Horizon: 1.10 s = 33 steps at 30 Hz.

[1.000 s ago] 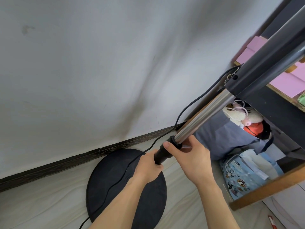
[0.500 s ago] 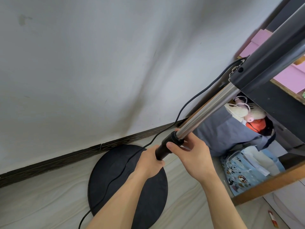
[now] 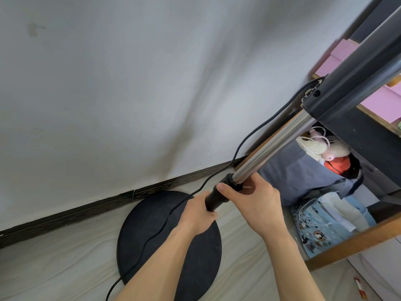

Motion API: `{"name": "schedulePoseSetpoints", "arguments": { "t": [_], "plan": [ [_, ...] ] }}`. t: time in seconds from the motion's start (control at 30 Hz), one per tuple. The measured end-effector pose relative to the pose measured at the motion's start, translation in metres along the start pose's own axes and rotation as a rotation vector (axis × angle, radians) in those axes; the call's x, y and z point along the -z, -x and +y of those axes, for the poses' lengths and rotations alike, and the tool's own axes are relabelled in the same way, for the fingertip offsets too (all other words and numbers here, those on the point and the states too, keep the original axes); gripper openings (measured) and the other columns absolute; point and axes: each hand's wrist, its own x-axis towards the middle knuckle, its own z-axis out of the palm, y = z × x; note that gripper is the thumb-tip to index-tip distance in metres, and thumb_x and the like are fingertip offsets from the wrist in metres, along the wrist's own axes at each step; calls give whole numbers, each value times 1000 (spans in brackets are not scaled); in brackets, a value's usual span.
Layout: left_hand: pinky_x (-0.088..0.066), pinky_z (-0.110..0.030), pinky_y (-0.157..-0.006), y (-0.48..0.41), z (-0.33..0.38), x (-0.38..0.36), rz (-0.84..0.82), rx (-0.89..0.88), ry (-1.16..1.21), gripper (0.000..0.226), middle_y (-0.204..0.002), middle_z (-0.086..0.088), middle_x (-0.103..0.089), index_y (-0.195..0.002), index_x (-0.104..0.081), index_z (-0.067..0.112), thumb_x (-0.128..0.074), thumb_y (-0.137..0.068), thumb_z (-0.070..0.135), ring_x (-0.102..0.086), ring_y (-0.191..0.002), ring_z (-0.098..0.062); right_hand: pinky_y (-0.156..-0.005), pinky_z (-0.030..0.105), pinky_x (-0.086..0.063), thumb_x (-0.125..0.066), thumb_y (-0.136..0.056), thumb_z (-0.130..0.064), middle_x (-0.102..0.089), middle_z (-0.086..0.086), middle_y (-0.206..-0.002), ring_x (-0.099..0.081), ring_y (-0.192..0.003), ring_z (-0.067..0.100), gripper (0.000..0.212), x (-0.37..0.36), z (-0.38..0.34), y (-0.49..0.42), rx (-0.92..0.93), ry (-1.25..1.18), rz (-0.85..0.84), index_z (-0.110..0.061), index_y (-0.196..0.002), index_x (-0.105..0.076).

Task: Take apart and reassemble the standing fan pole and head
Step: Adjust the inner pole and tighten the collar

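Wall (image 3: pixel 130 94): pale surface behind the base, with a dark skirting board (image 3: pixel 86 209) along its foot.
Shelf (image 3: pixel 358 240): wooden unit to the right of the base, holding bags and soft toys; it plays no part in the work.
Base (image 3: pixel 152 224): black round disc flat on the floor. It is the fan's footing and the landmark for every line here.
Dark upper tube (image 3: pixel 351 77): widest section of the fan, highest above the base and up to its right. The fan head is out of view.
Steel pole (image 3: pixel 275 144): bright inner section slanting up and right from above the base into the dark upper tube. It is drawn well out, probably to expose the joint.
Cord (image 3: pixel 249 140): runs from the upper tube down beside the pole and across the base; slack, and clear of both hands.
Right hand (image 3: pixel 256 203): above the base's right edge, fingers clenched round the collar with the thumb lying across it, placed to twist it.
Left hand (image 3: pixel 195 216): directly over the base, clenched round the black lower tube, likely to brace it against that twist.
Black lower tube (image 3: pixel 213 199): rises from the base; only a short stretch shows between the 2 hands.
Collar (image 3: pixel 227 183): black ring topping the lower tube above the base, where the steel pole enters. It appears to be the locking joint, not yet separated.
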Motion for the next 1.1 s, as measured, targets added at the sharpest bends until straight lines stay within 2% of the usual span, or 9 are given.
{"name": "schedulePoseSetpoints", "arguments": {
  "t": [0.1,0.27,0.43,0.6,0.77,0.87,0.93,1.07,1.1],
  "plan": [
    [-57,-37,-72,1,2,2,-1,-4,-8,32,-87,2,-67,-105,-60,32,-63,-79,13,-64,-76,-18,-89,21,-52,-80,-82,-31,-73,-19,-101,-66,-102,2,27,5,1,-1,33,-60,-127,-44,-97,-62],
    [-53,-37,-69,3,5,4,-12,0,-11,30,-87,-2,-68,-103,-61,29,-61,-79,10,-63,-74,-21,-62,6,-46,-82,-74,-48,-70,-20,-87,-64,-83,-7,31,2,-7,3,14,27,12,-33,-94,-64],
    [-51,-34,-68,5,7,5,-15,-3,-17,34,-89,0,-67,-107,-60,30,-62,-80,9,-63,-78,-20,-88,20,-52,-79,-83,-30,-70,-19,-103,-65,-102,1,30,4,-3,1,32,-31,-121,-43,-100,-59],
    [-43,-29,-63,5,8,5,-13,4,-18,31,-86,2,-65,-99,-57,33,-61,-80,9,-58,-73,-17,-66,2,-47,-84,-73,-45,-73,-19,-86,-65,-83,-10,28,4,-6,0,24,28,4,-32,-92,-68],
    [-51,-32,-71,5,8,6,-16,0,-7,38,-91,2,-66,-110,-58,33,-63,-81,9,-62,-81,-16,-91,24,-54,-81,-82,-27,-74,-16,-101,-68,-100,2,26,9,-1,0,26,-39,-151,-41,-99,-66],
    [-54,-37,-76,5,7,6,-14,3,-2,37,-92,1,-67,-109,-58,34,-63,-80,10,-63,-84,-20,-74,8,-51,-84,-75,-38,-74,-18,-88,-67,-86,-6,25,7,-4,0,30,34,-38,-32,-95,-71],
    [-52,-34,-73,5,7,5,-15,0,-6,35,-91,1,-67,-104,-57,34,-63,-80,10,-62,-82,-20,-67,6,-47,-84,-73,-46,-73,-17,-87,-67,-85,-5,31,5,-5,1,15,65,9,-31,-95,-69],
    [-52,-34,-76,3,6,5,-23,-9,-8,38,-93,0,-67,-109,-56,33,-65,-82,8,-62,-84,-20,-92,21,-53,-79,-84,-28,-72,-15,-107,-66,-105,4,29,5,0,0,18,-31,-136,-37,-106,-64],
    [-52,-33,-75,3,6,4,-22,-9,-10,38,-93,0,-67,-109,-56,33,-65,-82,8,-62,-83,-20,-92,21,-53,-79,-84,-27,-73,-15,-106,-66,-104,4,29,6,0,0,19,-24,-134,-36,-107,-65]
  ]
}}
